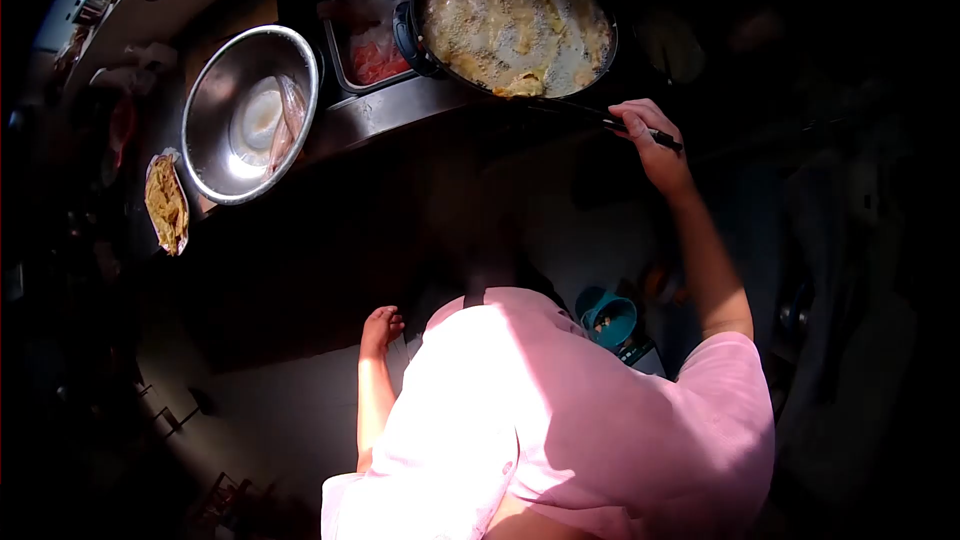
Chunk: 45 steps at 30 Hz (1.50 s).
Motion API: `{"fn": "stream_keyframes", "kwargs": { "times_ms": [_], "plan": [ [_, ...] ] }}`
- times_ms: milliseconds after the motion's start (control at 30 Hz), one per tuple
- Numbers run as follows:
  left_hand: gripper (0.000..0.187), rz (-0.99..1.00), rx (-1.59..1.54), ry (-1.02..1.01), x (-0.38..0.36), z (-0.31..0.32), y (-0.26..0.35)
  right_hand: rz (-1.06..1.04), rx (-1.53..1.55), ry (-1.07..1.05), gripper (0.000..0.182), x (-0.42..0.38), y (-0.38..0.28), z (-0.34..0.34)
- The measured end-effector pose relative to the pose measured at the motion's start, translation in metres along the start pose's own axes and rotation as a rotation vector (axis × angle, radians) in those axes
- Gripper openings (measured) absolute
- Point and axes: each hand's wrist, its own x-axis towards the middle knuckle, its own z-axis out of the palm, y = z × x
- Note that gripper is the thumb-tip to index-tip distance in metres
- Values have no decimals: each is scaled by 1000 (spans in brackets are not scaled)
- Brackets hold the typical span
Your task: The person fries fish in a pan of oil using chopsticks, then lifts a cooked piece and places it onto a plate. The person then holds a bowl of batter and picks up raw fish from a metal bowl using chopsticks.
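My right hand [652,140] grips the dark handle end of a long utensil [668,140], which reaches left to the near rim of a wide pan [612,55]. Bubbling, foamy liquid [510,15] fills the pan, and a yellowish piece of food [522,87] lies at its near edge, by the utensil's far end. My left hand [383,324] hangs low beside my body, away from the counter, with its fingers curled. Whether it holds anything is too small to tell.
Left of the pan sit a tray [345,65] with red contents and a large metal bowl [215,175] holding a plastic bag. Farther left is a plate of fried food [167,205]. A teal bucket [610,318] stands low on the right. Counter edge [385,110] runs before me.
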Motion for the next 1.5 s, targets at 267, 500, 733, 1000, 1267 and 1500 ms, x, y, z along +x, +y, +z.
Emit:
{"fn": "stream_keyframes", "kwargs": {
  "times_ms": [267, 500, 733, 1000, 1267, 1500],
  "plan": [
    [15, 79, -150, 72, 4, 19, -38, -332, -272, -102, 12, 21, -5, -28],
    [16, 46, -240, 190, -5, 55, -54, -427, -309, -354, 16, 47, 7, -55],
    [18, -70, -294, 279, -18, 80, -80, -515, -234, -645, 23, 83, 23, -64],
    [20, -200, -262, 280, -22, 82, -108, -758, -131, -660, 24, 97, 57, -49],
    [20, -90, -221, 358, -46, 121, -62, -785, -76, -448, 20, 90, 90, -17],
    [18, 82, -148, 355, -56, 133, -47, 69, 507, -99, 28, 110, 106, -12]
  ]
}}
